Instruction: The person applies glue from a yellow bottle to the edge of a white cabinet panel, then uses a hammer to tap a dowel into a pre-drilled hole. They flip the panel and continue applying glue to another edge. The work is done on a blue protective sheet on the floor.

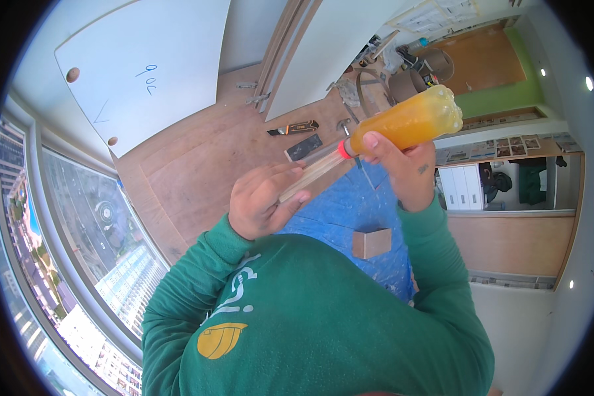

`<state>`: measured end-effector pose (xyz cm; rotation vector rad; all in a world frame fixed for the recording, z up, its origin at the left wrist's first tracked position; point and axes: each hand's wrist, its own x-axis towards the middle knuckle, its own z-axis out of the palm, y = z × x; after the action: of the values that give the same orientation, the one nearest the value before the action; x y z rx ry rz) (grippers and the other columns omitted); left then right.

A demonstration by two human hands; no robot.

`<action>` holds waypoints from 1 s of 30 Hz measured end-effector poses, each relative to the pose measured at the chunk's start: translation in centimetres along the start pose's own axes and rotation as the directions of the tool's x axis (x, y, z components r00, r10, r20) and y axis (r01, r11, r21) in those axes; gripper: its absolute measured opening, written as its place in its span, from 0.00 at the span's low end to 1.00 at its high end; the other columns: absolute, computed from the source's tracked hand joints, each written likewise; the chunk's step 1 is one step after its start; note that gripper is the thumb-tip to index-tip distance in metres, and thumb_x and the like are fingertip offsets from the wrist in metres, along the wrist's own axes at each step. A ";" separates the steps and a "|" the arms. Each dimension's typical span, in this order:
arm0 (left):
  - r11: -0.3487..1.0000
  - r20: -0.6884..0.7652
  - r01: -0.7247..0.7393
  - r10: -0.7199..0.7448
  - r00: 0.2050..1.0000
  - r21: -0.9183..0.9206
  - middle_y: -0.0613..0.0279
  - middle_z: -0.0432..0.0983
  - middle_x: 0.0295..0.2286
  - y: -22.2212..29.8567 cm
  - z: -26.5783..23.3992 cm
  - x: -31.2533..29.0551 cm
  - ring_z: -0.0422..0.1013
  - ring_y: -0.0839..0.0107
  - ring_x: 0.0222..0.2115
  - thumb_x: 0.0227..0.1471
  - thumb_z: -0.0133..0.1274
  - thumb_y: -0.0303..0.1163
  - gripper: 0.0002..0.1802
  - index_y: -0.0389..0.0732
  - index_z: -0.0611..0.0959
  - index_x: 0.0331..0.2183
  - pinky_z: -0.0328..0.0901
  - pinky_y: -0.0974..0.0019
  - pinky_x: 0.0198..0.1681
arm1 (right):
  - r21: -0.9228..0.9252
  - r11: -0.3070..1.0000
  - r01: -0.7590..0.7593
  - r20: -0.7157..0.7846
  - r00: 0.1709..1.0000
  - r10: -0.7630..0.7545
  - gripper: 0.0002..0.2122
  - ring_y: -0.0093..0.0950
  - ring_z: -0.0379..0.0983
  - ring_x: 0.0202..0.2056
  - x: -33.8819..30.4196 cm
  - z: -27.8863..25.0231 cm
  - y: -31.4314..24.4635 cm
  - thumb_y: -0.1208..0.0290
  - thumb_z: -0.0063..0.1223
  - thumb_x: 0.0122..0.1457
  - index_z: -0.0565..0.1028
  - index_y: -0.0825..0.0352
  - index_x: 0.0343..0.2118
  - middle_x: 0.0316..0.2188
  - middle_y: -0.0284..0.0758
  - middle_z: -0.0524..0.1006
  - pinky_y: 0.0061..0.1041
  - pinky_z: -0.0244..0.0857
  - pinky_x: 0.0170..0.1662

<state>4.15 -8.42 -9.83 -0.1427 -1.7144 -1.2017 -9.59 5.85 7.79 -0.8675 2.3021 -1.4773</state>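
My left hand (264, 199) is closed around a light wooden strip (318, 171), which slants up and to the right from my fingers. In my right hand (408, 170) is a clear plastic bottle (410, 124) of yellow-orange liquid, gripped near its neck. The bottle is tilted, its base up to the right and its red cap (343, 149) pointing down-left. That cap sits at the strip's far end; whether it touches the wood, I cannot tell. Below both hands, on a blue sheet (333, 210), stands a small cardboard box (371, 243).
On the brown floor covering (191, 158) lie an orange-and-black utility knife (294, 129) and a dark flat block (303, 147). A white panel (158, 86) leans at upper left, above the windows (105, 218). Tools and buckets (406, 86) crowd the far right, beyond the bottle.
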 end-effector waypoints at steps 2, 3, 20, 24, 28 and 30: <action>1.000 0.006 0.009 -0.009 1.000 0.005 0.49 0.85 0.40 0.1 -0.1 0.0 0.82 0.53 0.36 0.49 0.72 0.31 0.22 0.37 0.81 0.44 0.76 0.58 0.37 | -0.050 0.999 -0.011 -0.037 0.999 0.010 0.08 0.17 0.73 0.27 0.8 -1.0 0.5 0.70 0.68 0.60 0.80 0.69 0.35 0.28 0.30 0.80 0.19 0.66 0.31; 1.000 0.006 0.008 -0.008 1.000 0.004 0.49 0.85 0.40 0.1 -0.1 0.0 0.82 0.53 0.36 0.49 0.72 0.31 0.22 0.37 0.81 0.44 0.76 0.58 0.37 | -0.075 0.997 -0.018 -0.055 0.998 0.014 0.08 0.17 0.73 0.27 1.1 -1.3 0.6 0.70 0.68 0.60 0.80 0.68 0.35 0.28 0.30 0.80 0.19 0.66 0.31; 1.000 0.057 0.024 -0.023 0.998 -0.005 0.44 0.84 0.38 0.3 -0.2 0.0 0.83 0.49 0.42 0.53 0.69 0.29 0.20 0.34 0.79 0.44 0.77 0.57 0.41 | -0.098 0.995 -0.013 -0.228 0.974 -0.010 0.12 0.17 0.74 0.25 3.2 -7.0 4.4 0.66 0.68 0.61 0.79 0.70 0.38 0.28 0.32 0.81 0.18 0.68 0.29; 0.999 0.049 0.018 -0.016 0.999 -0.028 0.44 0.84 0.38 0.0 -0.1 0.0 0.83 0.50 0.42 0.53 0.69 0.29 0.20 0.34 0.79 0.44 0.77 0.57 0.41 | -0.015 1.000 -0.014 -0.246 0.969 0.010 0.12 0.18 0.74 0.24 3.7 -6.6 4.9 0.66 0.68 0.61 0.79 0.70 0.38 0.28 0.32 0.81 0.18 0.68 0.29; 1.000 0.054 0.019 -0.019 0.998 -0.015 0.43 0.84 0.37 0.4 -0.2 0.2 0.83 0.49 0.41 0.53 0.69 0.29 0.19 0.35 0.79 0.44 0.77 0.58 0.40 | -0.026 0.998 -0.057 -0.166 0.985 0.052 0.12 0.18 0.74 0.25 3.4 -6.0 4.2 0.67 0.68 0.61 0.79 0.70 0.39 0.29 0.32 0.81 0.18 0.67 0.29; 1.000 0.054 0.018 -0.017 0.998 -0.016 0.43 0.84 0.37 0.3 -0.2 0.2 0.83 0.49 0.41 0.54 0.69 0.30 0.19 0.35 0.79 0.44 0.77 0.58 0.40 | -0.010 0.999 -0.043 -0.090 0.995 0.042 0.12 0.17 0.74 0.24 3.0 -4.7 3.5 0.67 0.68 0.61 0.79 0.70 0.38 0.29 0.32 0.81 0.18 0.67 0.29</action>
<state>4.37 -8.46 -9.50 -0.1719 -1.7558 -1.2347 -15.64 8.51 7.01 -0.7644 2.3804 -1.5159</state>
